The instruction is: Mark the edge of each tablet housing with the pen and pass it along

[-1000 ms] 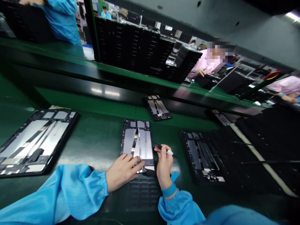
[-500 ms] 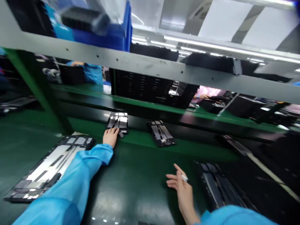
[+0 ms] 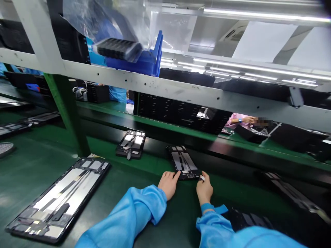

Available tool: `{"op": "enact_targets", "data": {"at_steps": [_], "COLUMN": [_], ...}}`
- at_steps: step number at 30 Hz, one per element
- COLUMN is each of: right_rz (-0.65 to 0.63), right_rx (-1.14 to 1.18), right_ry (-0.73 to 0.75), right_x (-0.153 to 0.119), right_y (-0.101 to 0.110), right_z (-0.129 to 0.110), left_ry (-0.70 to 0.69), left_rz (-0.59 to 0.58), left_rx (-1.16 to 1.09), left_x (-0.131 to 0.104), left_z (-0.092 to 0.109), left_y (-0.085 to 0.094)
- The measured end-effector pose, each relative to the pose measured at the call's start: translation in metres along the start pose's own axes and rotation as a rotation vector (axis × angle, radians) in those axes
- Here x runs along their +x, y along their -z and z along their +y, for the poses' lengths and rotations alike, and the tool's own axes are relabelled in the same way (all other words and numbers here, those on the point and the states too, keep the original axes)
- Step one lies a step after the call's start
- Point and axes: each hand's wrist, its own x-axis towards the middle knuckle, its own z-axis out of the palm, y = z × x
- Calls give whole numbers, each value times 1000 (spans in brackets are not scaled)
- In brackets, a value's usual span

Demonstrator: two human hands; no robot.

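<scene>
The left hand (image 3: 168,184) has thumb and bent fingers at the near left corner of the tablet (image 3: 178,160); whether it grips or only touches, I cannot tell; the right hand (image 3: 205,187) is curled at the near right corner, closed round a tool (image 3: 202,178) whose white end alone shows; the tablet lies open-backed on the bench (image 3: 124,179), its far end by the dark strip (image 3: 157,144); if it is lifted by those corners alone, the far end could drag or tip; the tool, kept in the fingers, could scrape the bared parts or weaken the right-hand hold; a thumb pressed inward might shift the strips inside; farther out, the right sleeve (image 3: 214,227) is close to a dim tablet (image 3: 248,220) and could brush it as the arm draws back; the left sleeve (image 3: 124,220) is well apart from the big tablet (image 3: 77,186).
</scene>
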Motion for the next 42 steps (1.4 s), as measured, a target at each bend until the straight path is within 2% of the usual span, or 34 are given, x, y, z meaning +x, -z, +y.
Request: {"op": "enact_targets", "data": {"at_steps": [5,9,13,15,18,21,23,25,28,33,35,37,40,42], "right_rz": [18,-69,-248,-403,-607,-687,-708,-707,-702,-497,-571,-697,-786,-787], "right_rx": [259,432,578,601,512,417,392,387,346,317,346,372,372,366], "right_ry": [-12,-28,2,9,33,36,31,42,81,290,414,536,667,672], "right_x": [-19,-58,-106,-131,-168,-196,-204,-205,-202,-216,-227,-236,-244,-246], "right_y": [15,31,59,82,120,146,153,154,155,159,153,142,126,119], "right_z": [-7,-1,17,29,46,56,59,60,57,35,19,4,-13,-18], "left_ry": [202,309,226,152,69,31,26,31,1,-202,-286,-298,-220,-150], "left_rz": [61,93,-31,-121,-217,-240,-226,-225,-212,-60,-25,-13,-34,-64], "left_rx": [-136,-222,-298,-336,-393,-446,-458,-437,-331,-166,-176,-244,-402,-480], "left_x": [-1,-28,-87,-126,-190,-242,-260,-263,-255,-247,-245,-241,-235,-234], "left_z": [-7,-10,-16,-19,-18,-12,-7,-4,-3,9,17,23,25,24], "left_y": [14,31,59,75,93,102,104,108,117,128,127,126,126,127]}}
